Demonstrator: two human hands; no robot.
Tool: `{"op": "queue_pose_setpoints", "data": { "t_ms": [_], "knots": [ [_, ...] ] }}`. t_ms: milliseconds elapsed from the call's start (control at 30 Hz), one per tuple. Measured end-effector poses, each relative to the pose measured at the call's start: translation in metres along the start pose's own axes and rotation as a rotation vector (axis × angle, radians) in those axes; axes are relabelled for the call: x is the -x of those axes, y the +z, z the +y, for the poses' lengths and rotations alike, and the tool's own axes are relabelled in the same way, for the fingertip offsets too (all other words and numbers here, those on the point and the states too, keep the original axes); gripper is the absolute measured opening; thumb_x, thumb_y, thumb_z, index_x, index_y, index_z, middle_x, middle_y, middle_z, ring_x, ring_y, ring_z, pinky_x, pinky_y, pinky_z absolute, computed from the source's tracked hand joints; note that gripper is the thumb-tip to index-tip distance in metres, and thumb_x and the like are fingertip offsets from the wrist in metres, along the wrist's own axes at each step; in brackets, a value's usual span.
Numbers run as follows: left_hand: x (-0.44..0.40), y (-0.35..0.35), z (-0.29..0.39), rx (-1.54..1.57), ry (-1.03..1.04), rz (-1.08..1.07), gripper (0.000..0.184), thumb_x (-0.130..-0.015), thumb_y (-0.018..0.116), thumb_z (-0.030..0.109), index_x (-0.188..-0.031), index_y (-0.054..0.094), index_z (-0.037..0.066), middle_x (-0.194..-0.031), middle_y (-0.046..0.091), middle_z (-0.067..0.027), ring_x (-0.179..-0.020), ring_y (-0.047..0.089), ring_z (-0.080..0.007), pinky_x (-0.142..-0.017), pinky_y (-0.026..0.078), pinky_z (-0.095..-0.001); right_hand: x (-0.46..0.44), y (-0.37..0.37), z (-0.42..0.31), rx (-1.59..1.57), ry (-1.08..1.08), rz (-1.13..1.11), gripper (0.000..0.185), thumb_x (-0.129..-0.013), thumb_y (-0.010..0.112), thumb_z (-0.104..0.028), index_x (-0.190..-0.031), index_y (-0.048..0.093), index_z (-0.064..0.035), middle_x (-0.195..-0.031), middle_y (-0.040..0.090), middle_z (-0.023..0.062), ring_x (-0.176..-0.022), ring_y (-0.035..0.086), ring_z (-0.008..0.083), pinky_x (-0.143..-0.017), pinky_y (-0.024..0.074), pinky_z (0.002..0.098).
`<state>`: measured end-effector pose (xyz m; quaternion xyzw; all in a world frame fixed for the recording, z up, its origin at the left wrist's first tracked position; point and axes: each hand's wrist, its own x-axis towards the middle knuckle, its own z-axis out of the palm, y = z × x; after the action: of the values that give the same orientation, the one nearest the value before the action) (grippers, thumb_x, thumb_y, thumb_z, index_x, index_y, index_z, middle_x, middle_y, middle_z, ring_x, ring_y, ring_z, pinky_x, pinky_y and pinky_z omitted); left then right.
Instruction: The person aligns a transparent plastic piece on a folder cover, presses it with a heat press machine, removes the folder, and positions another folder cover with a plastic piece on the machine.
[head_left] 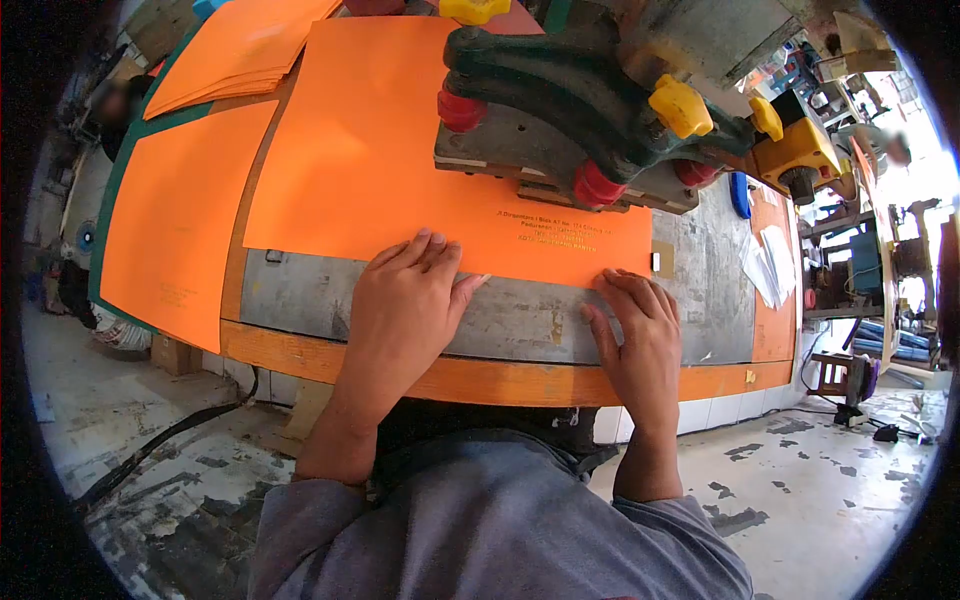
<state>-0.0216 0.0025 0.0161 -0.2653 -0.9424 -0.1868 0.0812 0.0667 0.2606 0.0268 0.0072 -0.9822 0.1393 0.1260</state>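
Note:
A large orange sheet [350,150] lies on the grey metal plate [510,320], partly beneath a dark green press [560,90] with red and yellow knobs. Printed lettering shows near its front right edge. My left hand [410,300] rests on the sheet's front edge, fingers together on top and thumb stretched to the right. At the front right corner, my right hand [640,320] touches the edge with its fingertips, the thumb apart from the fingers. Neither hand is wrapped around anything.
Orange sheets are stacked [230,60] at the upper left, with another printed sheet [180,220] below them. White papers [770,265] lie on the right. A yellow box [795,155] adjoins the press. People are partly visible at both sides.

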Motion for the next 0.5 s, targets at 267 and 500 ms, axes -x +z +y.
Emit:
{"op": "queue_pose_setpoints", "data": {
  "t_ms": [267, 500],
  "knots": [
    [0.0007, -0.0007, -0.0019, -0.002, 0.022, 0.014, 0.041, -0.098, 0.075, 0.033, -0.121, 0.077, 0.0, -0.122, 0.077, -0.0217, -0.12, 0.072, -0.0378, -0.107, 0.055, -0.0476, 0.0012, 0.0013, 0.0017, -0.034, 0.015, -0.001, 0.032, -0.095, 0.078, -0.023, -0.12, 0.077, -0.0046, -0.128, 0.073, 0.0108, -0.123, 0.065, 0.0332, -0.108, 0.0464, 0.0462],
    [-0.0004, -0.0008, -0.0041, 0.02, 0.031, 0.009, 0.041, -0.098, 0.076, 0.034, -0.121, 0.077, -0.001, -0.122, 0.078, -0.0218, -0.12, 0.072, -0.0378, -0.108, 0.055, -0.0472, 0.0015, 0.0023, 0.0028, -0.01, -0.019, 0.022, 0.031, -0.092, 0.08, -0.024, -0.117, 0.076, -0.0052, -0.126, 0.072, 0.0092, -0.121, 0.066, 0.0313, -0.106, 0.0488, 0.0469]
  ]
}}
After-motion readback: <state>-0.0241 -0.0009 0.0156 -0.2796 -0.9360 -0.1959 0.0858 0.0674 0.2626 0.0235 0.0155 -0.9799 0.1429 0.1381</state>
